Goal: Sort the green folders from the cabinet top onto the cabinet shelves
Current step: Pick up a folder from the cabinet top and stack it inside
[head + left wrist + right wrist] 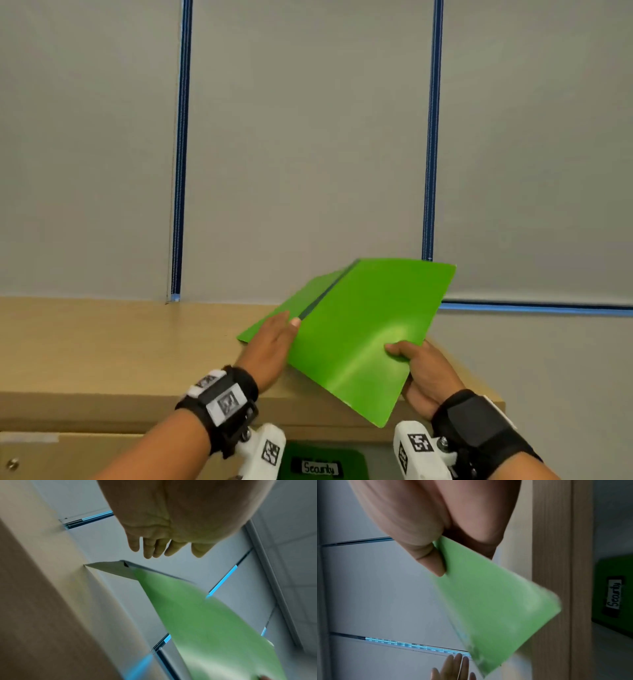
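My right hand (412,365) pinches the near right edge of a green folder (359,335), thumb on top, and holds it tilted above the wooden cabinet top (102,349). The right wrist view shows that thumb (435,561) pressed on the folder (488,601). Under it a second green folder (260,330) lies flat on the cabinet top. My left hand (277,335) is stretched out over this lower folder with straight fingers (154,547); whether it touches I cannot tell. The lifted folder (205,615) hangs to the right of that hand.
Below the cabinet top, another green folder labelled "Security" (318,467) stands on a shelf, also seen as a labelled folder (614,595) in the right wrist view. A grey panelled wall with blue seams (181,154) rises behind the cabinet. The cabinet's right end (493,394) is near my right wrist.
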### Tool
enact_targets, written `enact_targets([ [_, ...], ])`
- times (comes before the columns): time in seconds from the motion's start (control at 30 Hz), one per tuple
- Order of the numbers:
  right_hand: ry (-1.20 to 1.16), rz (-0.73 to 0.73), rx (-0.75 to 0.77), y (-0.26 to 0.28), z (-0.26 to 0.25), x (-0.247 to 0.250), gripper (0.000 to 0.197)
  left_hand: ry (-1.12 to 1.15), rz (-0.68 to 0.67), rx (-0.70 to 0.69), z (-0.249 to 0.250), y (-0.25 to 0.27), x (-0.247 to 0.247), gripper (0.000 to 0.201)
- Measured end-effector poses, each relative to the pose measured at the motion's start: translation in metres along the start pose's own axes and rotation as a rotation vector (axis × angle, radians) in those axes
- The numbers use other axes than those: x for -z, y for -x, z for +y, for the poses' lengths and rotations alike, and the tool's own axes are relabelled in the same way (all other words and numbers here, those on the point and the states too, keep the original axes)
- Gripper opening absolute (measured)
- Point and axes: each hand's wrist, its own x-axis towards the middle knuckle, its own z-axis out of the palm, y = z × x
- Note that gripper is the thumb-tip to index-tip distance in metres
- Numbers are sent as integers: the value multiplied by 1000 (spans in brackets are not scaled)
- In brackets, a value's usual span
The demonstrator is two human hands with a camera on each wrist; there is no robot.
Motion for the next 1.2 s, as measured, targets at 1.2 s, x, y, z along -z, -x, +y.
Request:
enact_targets([
  [1.2,268,-49,-61,32,108,64,45,552,10,293,-94,109,-60,27],
])
